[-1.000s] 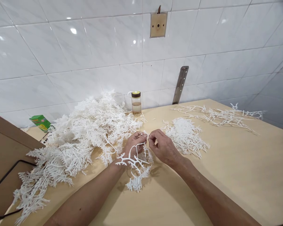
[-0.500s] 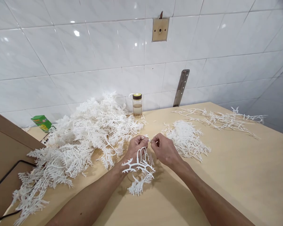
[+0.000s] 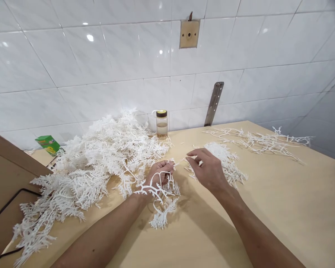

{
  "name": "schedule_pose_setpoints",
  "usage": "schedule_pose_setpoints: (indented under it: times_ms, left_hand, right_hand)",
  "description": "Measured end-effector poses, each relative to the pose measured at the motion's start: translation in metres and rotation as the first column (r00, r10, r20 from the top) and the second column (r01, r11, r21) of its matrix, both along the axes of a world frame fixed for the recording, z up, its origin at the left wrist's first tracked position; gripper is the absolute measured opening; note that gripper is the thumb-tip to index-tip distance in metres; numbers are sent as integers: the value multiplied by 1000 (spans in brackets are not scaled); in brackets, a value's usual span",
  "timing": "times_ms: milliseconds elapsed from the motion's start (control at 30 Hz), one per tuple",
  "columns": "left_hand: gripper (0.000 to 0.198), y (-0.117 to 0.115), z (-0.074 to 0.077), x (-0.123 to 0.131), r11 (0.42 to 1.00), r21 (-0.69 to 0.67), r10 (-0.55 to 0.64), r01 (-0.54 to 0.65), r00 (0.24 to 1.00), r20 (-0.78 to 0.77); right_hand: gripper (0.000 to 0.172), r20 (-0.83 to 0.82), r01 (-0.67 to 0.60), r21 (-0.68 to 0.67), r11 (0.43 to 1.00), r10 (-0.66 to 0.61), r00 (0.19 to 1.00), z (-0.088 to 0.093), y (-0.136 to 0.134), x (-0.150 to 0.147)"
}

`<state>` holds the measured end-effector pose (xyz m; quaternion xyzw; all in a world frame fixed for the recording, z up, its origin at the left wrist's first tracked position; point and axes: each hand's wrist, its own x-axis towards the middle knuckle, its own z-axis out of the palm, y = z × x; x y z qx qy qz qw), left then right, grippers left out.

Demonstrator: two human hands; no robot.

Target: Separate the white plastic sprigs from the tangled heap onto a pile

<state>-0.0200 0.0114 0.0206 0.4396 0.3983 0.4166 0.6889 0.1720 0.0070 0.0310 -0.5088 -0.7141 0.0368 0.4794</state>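
My left hand [image 3: 158,177] is closed around a white plastic branched sprig [image 3: 159,197] whose frilly tips hang down to the wooden table [image 3: 268,201]. My right hand [image 3: 208,169] hovers just to the right of it, over the near edge of a small heap of white frilly pieces [image 3: 226,160]. Its fingers are stretched out and a thin white sliver sits at the thumb and fingertips. A big pile of white sprigs [image 3: 95,163] lies to the left of my left hand.
A small jar with a dark lid [image 3: 162,124] stands by the tiled wall. Bare white stems [image 3: 257,141] are strewn at the back right. A green carton [image 3: 48,144] and a brown cardboard sheet [image 3: 5,175] with a black cable sit at the left.
My right hand has pulled away from the left, moving right and up over the small heap, and its fingers have spread. The left hand keeps the sprig, slightly lower.
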Motion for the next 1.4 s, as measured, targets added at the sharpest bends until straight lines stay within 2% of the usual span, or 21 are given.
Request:
schedule_pose_setpoints:
  times_ms: [100,200,467,667,833,1000,1100,1200,1300,1400]
  left_hand:
    - [44,2,-2,-1,1000,3,-25,25,999,41]
    - [42,3,-4,-1,1000,2,-24,24,998,55]
    - [40,3,-4,3,998,45,52,-52,999,1]
    - [42,1,-7,6,966,204,186,-156,973,-139]
    - [37,0,-9,8,918,356,270,-177,934,-232]
    - [34,-1,-5,4,887,424,296,-185,931,-214]
    - [35,1,-5,0,924,345,221,-165,967,-130]
    - [36,3,-4,1,985,151,91,-87,996,-21]
    - [35,2,0,2,1000,7,8,-9,992,123]
    - [32,-2,6,2,992,-63,-95,111,970,223]
  right_hand:
    - [11,24,-209,37,977,208,978,0,-8,-19]
    - [9,45,-237,9,972,236,971,-3,-11,-27]
    - [11,102,-135,2,991,134,986,-10,-10,-33]
    - [18,144,-53,-64,997,62,988,-14,-11,-38]
    - [19,173,43,-158,986,-15,985,-19,-11,-45]
    - [16,168,144,-255,956,-103,980,-21,-5,-42]
    - [14,140,254,-271,929,-223,965,-18,4,-19]
    - [13,50,238,-148,960,-234,971,-13,10,4]
    - [28,-83,55,-152,987,-68,994,-5,8,8]
    - [35,-188,-190,-263,946,143,972,3,-1,-3]
